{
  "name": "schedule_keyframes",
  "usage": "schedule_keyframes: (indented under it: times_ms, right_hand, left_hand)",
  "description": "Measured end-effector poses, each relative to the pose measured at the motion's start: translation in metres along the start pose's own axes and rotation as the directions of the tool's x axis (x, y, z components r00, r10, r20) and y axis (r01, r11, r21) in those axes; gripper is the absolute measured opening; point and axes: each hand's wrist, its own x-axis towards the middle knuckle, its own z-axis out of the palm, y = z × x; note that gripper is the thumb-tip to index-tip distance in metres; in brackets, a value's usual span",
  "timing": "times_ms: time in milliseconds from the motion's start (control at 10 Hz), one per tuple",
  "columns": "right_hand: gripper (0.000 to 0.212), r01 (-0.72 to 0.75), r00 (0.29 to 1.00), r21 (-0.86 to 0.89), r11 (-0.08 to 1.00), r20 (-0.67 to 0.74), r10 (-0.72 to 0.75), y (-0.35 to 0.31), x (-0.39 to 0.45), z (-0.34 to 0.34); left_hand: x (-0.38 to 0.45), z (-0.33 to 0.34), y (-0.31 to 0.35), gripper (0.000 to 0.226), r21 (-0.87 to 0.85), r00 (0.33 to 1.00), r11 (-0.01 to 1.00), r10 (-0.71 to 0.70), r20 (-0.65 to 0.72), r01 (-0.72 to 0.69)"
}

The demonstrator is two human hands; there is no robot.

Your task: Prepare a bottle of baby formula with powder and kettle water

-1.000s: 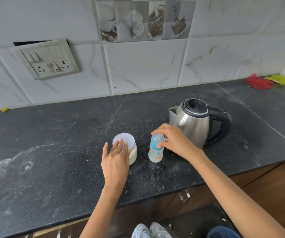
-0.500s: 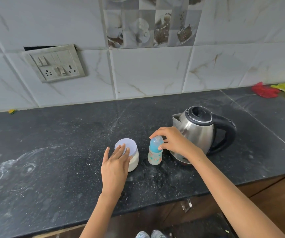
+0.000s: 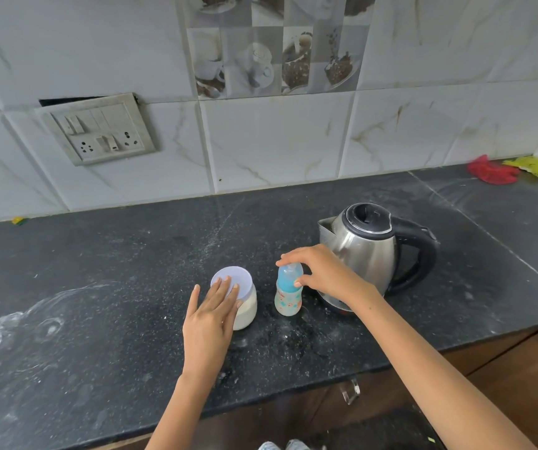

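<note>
Switch plate (image 3: 99,129): grey, rectangular, mounted crooked on the marbled wall tiles, well up and left of both hands.

Countertop (image 3: 99,287): black speckled stone, dusted with pale powder smears left of the left hand.

Left hand (image 3: 210,315): fingers straight and slightly spread, lying flat over the near edge of the jar's lid; it grips nothing.

Jar (image 3: 243,305): short, round, translucent plastic, filled with white powder, capped by a flat pale lilac lid (image 3: 233,280). It stands under the left hand's fingertips.

Baby bottle (image 3: 288,292): small, upright, clear plastic body with printed figures, light blue domed cap. It stands just right of the jar, between the two hands.

Right hand (image 3: 322,274): fingers curled over the bottle's cap, thumb against its side, gripping it from above.

Kettle (image 3: 371,248): rounded brushed steel body, black lid and looped black handle, spout facing left. It stands just behind the right hand.

Cloths: one red (image 3: 491,172), one yellow (image 3: 528,165), crumpled, far right against the wall.
</note>
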Motion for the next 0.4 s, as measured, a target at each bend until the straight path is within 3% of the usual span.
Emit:
schedule_keyframes:
  times_ms: [300,400]
  right_hand:
    - [0.062,0.051,0.992,-0.124,0.991,-0.106,-0.064,-0.008,-0.024,0.016]
    - [0.061,0.059,0.937,-0.209,0.976,-0.325,-0.126,-0.015,-0.023,0.012]
  left_hand:
    - [-0.004,-0.010,0.005,0.052,0.036,1.000,0.999,-0.011,0.010,0.011]
    - [0.013,-0.025,0.013,0.061,0.071,1.000,0.997,-0.023,-0.012,0.023]
